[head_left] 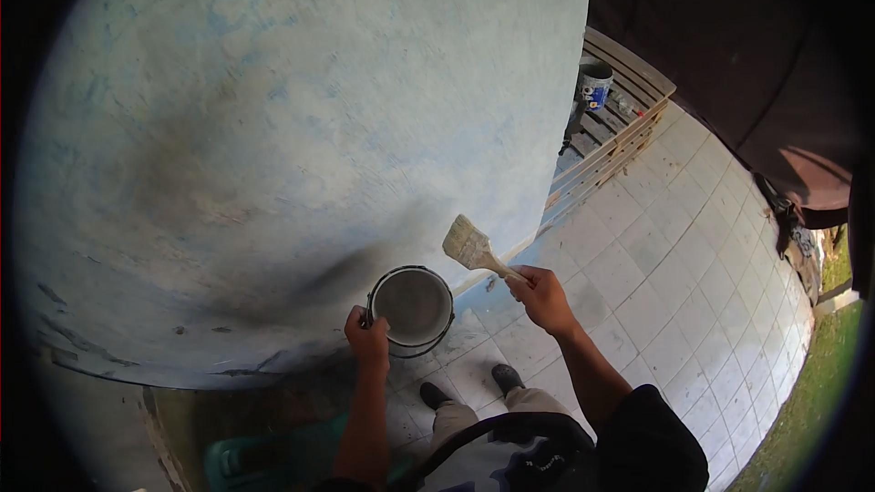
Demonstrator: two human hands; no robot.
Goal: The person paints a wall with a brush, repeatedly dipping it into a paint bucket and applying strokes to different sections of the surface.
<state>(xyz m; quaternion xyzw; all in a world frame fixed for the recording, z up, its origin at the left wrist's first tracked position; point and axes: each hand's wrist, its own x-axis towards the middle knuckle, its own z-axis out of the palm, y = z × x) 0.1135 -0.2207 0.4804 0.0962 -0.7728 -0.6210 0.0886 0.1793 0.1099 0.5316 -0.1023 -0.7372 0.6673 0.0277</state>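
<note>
My left hand is closed on the rim of a round bucket, with greyish liquid showing inside it. In my right hand is a wide paintbrush, gripped by its handle. Its bristles point up and left, towards the wall and above the bucket's right side. Both hands are in front of a large pale wall with bluish patches, grey smears and dark scuffs low down.
A slatted wooden bench beyond the wall's right edge holds a paint can. White floor tiles stretch to the right, bordered by grass. Dark cloth hangs at upper right. A green plastic item lies low on the left.
</note>
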